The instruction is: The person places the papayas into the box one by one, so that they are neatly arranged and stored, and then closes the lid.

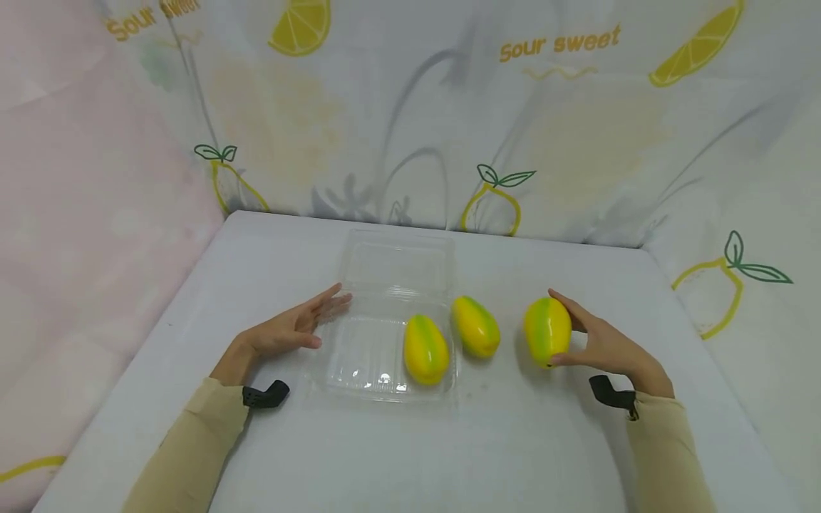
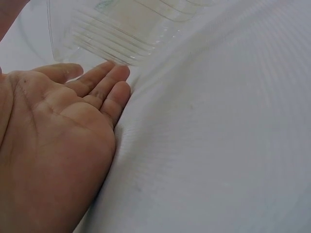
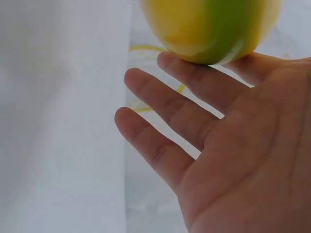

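Right hand (image 1: pixel 596 345), right of centre in the head frame: pinching the held fruit (image 1: pixel 547 331) between thumb and fingers; right wrist view has the lower fingers spread apart, fruit at top of frame. Held fruit yellow with green stripe; can't tell if it's off the table (image 1: pixel 385 456). Left hand (image 1: pixel 282 333), left of centre: fingers extended, thumb apart, holding nothing, fingertips at left edge of the clear box (image 1: pixel 359 349); contact unclear. Box mid-frame, lid (image 1: pixel 398 263) folded open toward top. Boxed fruit (image 1: pixel 426 349) sits in the right part of the box. Middle fruit (image 1: pixel 476 327) on table just right of box, tilted, between box and held fruit. Beige sleeves (image 1: pixel 192 449) in lower left and lower right, black mounts (image 1: pixel 264 396) at both wrists. Lemon-print backdrop (image 1: pixel 385 107) across the top.
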### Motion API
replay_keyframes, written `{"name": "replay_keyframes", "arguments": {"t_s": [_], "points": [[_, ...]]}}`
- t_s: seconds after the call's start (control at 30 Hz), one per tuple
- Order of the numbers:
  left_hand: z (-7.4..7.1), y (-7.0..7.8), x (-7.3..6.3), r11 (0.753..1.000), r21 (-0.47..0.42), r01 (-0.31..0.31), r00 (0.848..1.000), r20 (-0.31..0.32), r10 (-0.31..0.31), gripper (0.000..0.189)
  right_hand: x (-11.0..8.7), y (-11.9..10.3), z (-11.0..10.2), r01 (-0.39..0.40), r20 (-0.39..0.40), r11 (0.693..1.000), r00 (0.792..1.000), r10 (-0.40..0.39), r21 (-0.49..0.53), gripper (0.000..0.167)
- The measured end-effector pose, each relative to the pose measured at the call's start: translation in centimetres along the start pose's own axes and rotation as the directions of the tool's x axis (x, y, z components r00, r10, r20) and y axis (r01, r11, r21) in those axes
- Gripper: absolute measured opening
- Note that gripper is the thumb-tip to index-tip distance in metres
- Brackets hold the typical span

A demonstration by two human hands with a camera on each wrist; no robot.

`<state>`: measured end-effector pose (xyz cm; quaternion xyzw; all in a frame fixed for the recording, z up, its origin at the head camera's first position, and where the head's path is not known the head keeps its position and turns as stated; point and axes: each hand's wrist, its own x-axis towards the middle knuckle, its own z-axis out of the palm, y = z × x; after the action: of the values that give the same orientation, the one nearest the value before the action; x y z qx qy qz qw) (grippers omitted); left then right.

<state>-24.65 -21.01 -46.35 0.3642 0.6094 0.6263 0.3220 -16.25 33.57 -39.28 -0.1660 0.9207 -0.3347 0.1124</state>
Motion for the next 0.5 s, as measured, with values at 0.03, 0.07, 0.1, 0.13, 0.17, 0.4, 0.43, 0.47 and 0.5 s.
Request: {"name": "replay_keyframes", "arguments": {"t_s": [0.03, 0.07, 0.1, 0.13, 0.17, 0.4, 0.43, 0.47, 0.5], "points": [[0.0, -0.1, 0.0, 1.000, 0.002, 0.000, 1.000, 0.001, 0.000, 0.098, -0.1, -0.2, -0.1, 0.010, -0.009, 1.000, 1.000, -0.010, 0.003, 0.107], [0.0, -0.1, -0.1, 1.000, 0.003, 0.005, 1.000, 0.001, -0.005, 0.099, -0.1, -0.4, -0.1, 0.021, -0.018, 1.000, 1.000, -0.021, 0.003, 0.107], [0.0, -0.2, -0.2, 1.000, 0.005, 0.010, 1.000, -0.001, -0.010, 0.098, -0.1, -0.6, -0.2, 0.036, -0.026, 0.999, 0.999, -0.036, 0.007, 0.107], [0.0, -0.2, -0.2, 1.000, 0.009, 0.015, 1.000, -0.004, -0.015, 0.098, -0.1, -0.8, -0.2, 0.050, -0.037, 0.999, 0.998, -0.050, 0.010, 0.108], [0.0, -0.2, -0.2, 1.000, 0.010, 0.018, 1.000, -0.007, -0.018, 0.099, -0.1, -1.0, -0.3, 0.065, -0.047, 0.998, 0.997, -0.064, 0.012, 0.108], [0.1, 0.0, 0.0, 1.000, 0.016, 0.019, 1.000, -0.017, -0.018, 0.099, -0.1, -1.9, -0.5, 0.116, -0.106, 0.993, 0.988, -0.114, 0.014, 0.111], [0.2, 0.0, 0.1, 1.000, 0.018, 0.018, 1.000, -0.013, -0.018, 0.099, -0.1, -2.0, -0.5, 0.120, -0.110, 0.993, 0.987, -0.118, 0.014, 0.111], [0.2, 0.0, 0.1, 1.000, 0.018, 0.017, 1.000, -0.009, -0.016, 0.099, -0.2, -2.1, -0.5, 0.123, -0.114, 0.992, 0.986, -0.120, 0.017, 0.111], [0.2, 0.0, 0.1, 1.000, 0.019, 0.018, 1.000, -0.007, -0.017, 0.099, -0.2, -2.1, -0.5, 0.127, -0.120, 0.992, 0.985, -0.124, 0.019, 0.111]]}}
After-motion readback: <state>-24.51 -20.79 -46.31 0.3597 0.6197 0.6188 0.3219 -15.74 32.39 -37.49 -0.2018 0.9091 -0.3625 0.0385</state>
